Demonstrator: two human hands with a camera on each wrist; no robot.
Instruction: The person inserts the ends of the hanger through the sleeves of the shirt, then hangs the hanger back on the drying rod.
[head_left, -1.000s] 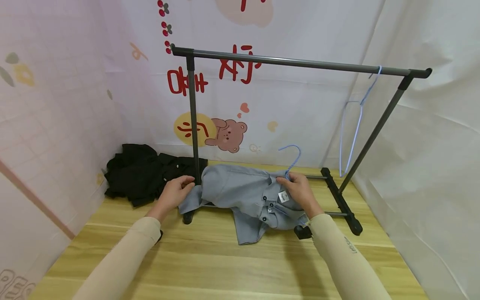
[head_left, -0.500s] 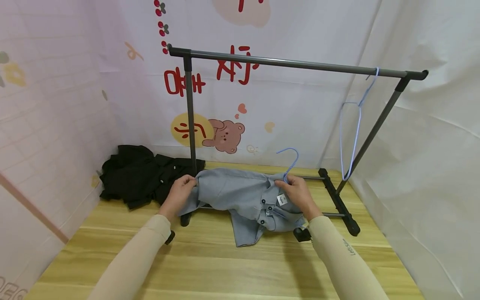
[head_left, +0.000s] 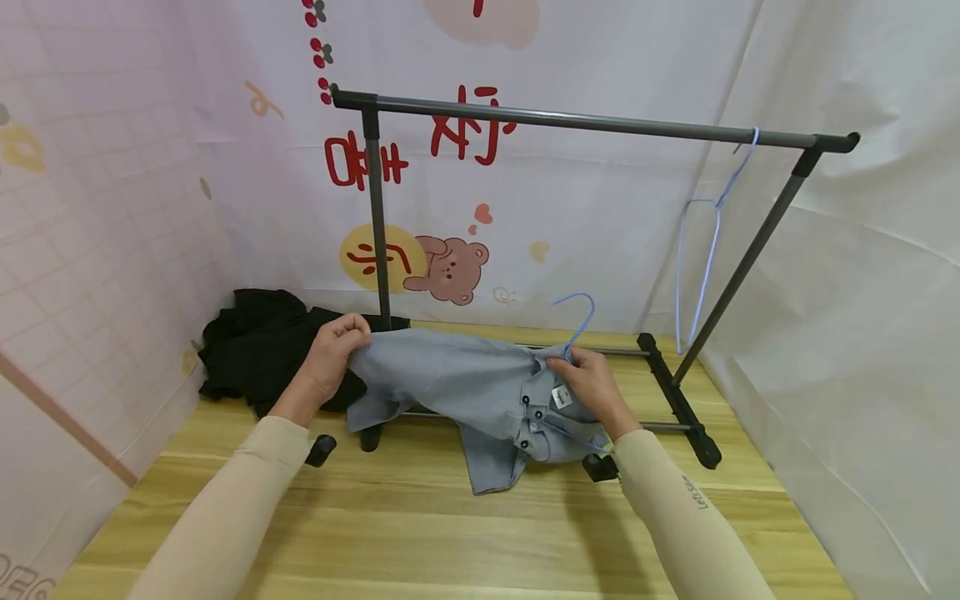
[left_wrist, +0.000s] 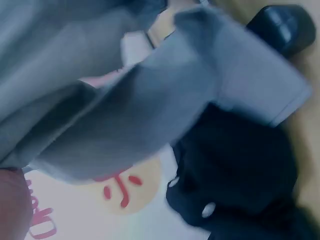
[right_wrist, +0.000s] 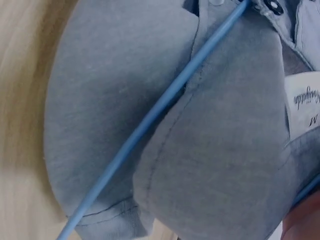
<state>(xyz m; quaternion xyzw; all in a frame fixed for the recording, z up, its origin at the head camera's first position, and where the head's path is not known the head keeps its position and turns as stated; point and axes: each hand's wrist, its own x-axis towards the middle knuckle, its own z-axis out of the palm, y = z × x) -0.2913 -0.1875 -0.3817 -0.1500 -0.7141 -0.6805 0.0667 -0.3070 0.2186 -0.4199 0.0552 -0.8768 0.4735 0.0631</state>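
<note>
A grey-blue buttoned shirt (head_left: 442,367) is stretched between my hands, above the rack's lower bars. My left hand (head_left: 330,354) pinches its upper left end, pulling the cloth taut. At the collar, my right hand (head_left: 592,383) pinches the neck of a blue wire hanger (head_left: 588,310) together with the fabric; the hook sticks up above the fingers. One hanger arm (right_wrist: 150,117) lies across the outside of the shirt in the right wrist view, beside a white label (right_wrist: 305,105). A sleeve (head_left: 487,458) hangs toward the front. The left fingertips are partly hidden in the left wrist view.
A dark metal clothes rack (head_left: 570,121) stands on the wooden table (head_left: 450,542). A second blue hanger (head_left: 705,275) hangs from its bar at the right. Black clothing (head_left: 255,350) lies behind my left hand. White printed cloth walls enclose the back and sides.
My left hand has taken hold of the shirt's left end and drawn it up and to the left, spreading the cloth. The right hand stays nearly in place at the collar.
</note>
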